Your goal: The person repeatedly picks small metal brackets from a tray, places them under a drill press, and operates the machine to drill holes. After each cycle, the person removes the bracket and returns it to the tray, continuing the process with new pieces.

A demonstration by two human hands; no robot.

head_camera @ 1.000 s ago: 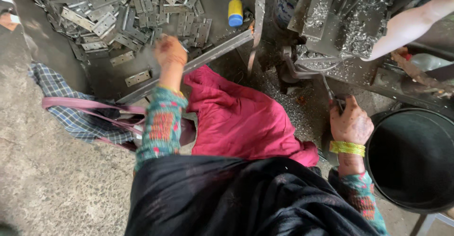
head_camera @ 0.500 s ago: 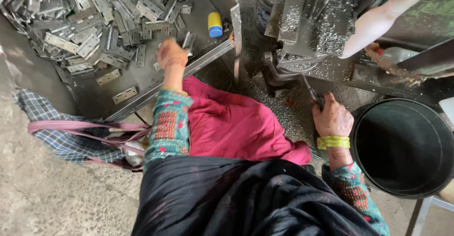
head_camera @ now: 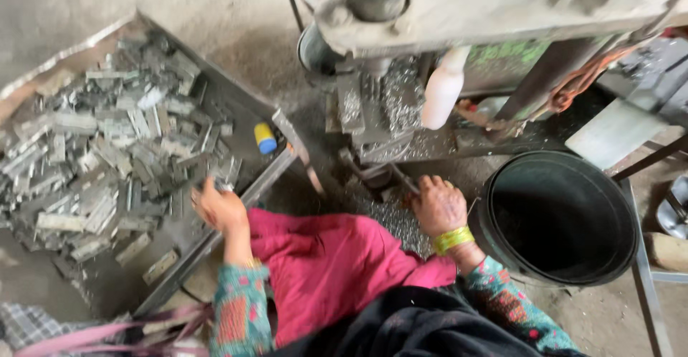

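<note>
Left hand (head_camera: 218, 209) pinches metal piece (head_camera: 223, 185) at tray (head_camera: 215, 239) edge; right hand (head_camera: 438, 205) grips tool (head_camera: 403, 179).

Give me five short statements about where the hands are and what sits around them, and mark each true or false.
1. The left hand reaches into the shallow metal tray heaped with flat grey metal pieces. True.
2. The right hand rests inside the round black bucket. False: it is beside the bucket, near the base of the grey machine.
3. A small yellow and blue cylinder lies in the tray. True.
4. The right wrist is bare. False: it wears a yellow-green bangle.
5. The cloth across the lap is green. False: the pink cloth lies there.
</note>
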